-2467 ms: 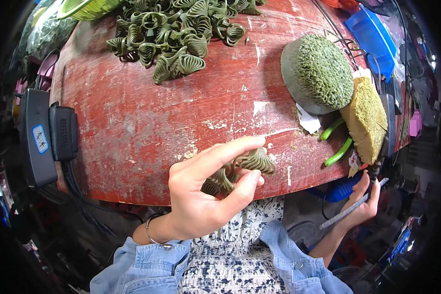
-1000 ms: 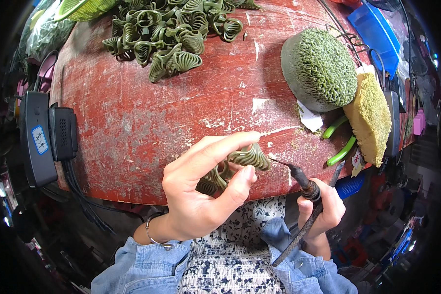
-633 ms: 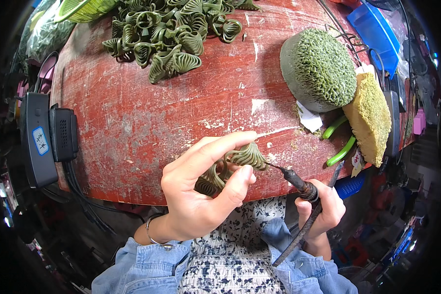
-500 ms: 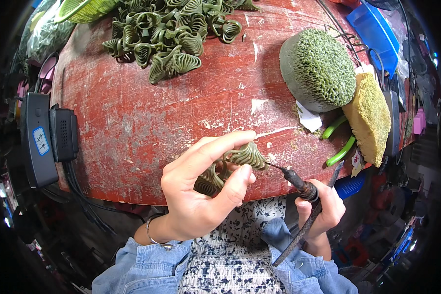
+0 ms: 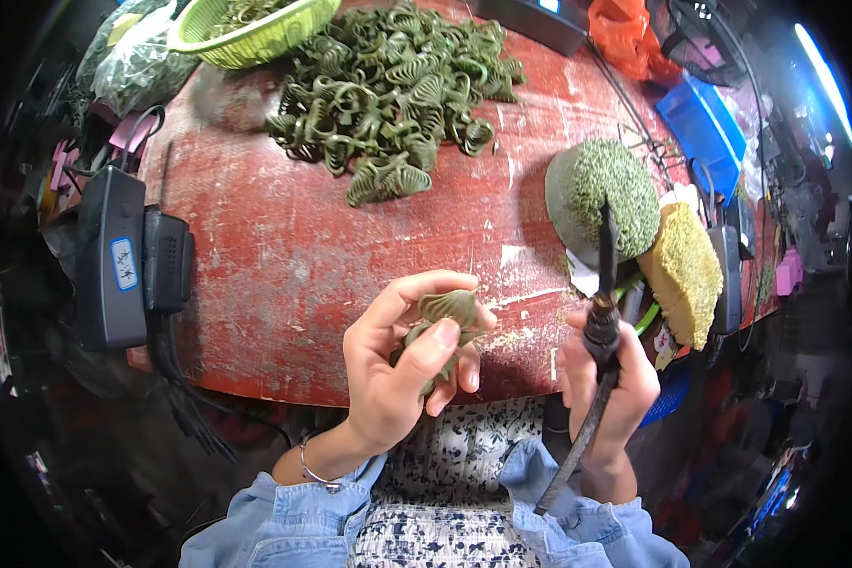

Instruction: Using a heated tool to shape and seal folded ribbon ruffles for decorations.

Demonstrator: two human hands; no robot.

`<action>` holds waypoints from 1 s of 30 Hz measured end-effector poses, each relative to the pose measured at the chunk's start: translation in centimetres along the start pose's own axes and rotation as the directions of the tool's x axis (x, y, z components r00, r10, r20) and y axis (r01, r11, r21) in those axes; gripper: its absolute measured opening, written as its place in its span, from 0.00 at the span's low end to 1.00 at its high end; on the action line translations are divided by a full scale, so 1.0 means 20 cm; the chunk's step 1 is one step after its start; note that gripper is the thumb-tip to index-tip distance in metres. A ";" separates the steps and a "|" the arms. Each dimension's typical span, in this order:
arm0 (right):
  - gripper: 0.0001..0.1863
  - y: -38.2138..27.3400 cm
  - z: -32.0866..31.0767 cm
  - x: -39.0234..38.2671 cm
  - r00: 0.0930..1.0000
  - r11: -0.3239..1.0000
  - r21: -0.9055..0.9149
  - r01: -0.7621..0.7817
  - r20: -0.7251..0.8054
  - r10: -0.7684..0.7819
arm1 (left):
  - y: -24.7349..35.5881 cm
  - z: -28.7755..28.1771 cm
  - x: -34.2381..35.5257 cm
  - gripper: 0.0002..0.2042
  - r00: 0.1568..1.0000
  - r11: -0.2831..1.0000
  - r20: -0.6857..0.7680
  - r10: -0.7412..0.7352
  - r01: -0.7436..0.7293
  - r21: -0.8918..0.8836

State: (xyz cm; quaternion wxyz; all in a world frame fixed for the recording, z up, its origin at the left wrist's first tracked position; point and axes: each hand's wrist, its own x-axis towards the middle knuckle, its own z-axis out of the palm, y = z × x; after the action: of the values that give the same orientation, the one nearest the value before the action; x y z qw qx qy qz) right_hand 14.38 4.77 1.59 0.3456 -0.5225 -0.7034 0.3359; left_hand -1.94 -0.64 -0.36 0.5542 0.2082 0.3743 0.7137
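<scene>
My left hand is closed on an olive-green ribbed fan-shaped piece, pinched between thumb and fingers near the table's front edge. More of the same green shows between the fingers, partly hidden. My right hand grips a dark soldering-iron-like tool with a thick grey cord trailing down past the wrist. The tool points away from me, its tip overlapping a round block with a rough green top; I cannot tell if they touch. Beyond my hands lies a pile of similar ribbed pieces.
On the worn red table, a lime-green basket stands far left. A black device with cables sits at the left edge. At right are a yellow spongy block, green handles, a blue bin and an orange bag.
My right hand has swung the tool away from the ribbed piece and up to the round green block. The left hand has turned the piece between its fingers. The view has tilted farther ahead.
</scene>
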 end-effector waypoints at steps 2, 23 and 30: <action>0.09 -0.08 0.04 0.11 0.993 0.995 0.098 -0.024 0.117 0.012 | 0.01 -0.01 0.01 0.15 0.999 0.993 0.045 0.028 -0.023 -0.115; 0.08 -0.26 0.13 0.29 0.899 0.843 0.469 -0.263 0.436 0.038 | 0.03 -0.02 0.00 0.14 0.997 0.981 -0.070 0.023 -0.036 -0.191; 0.10 -0.27 -0.05 0.09 0.901 0.726 0.601 -0.334 0.430 0.058 | 0.02 0.00 0.00 0.25 0.981 0.910 0.098 0.165 -0.190 0.367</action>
State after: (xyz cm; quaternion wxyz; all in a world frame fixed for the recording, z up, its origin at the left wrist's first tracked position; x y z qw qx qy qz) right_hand 12.08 5.33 6.81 0.3258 -0.3628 -0.5310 0.6930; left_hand -2.26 -0.78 0.00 0.4487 0.3664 0.4652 0.6694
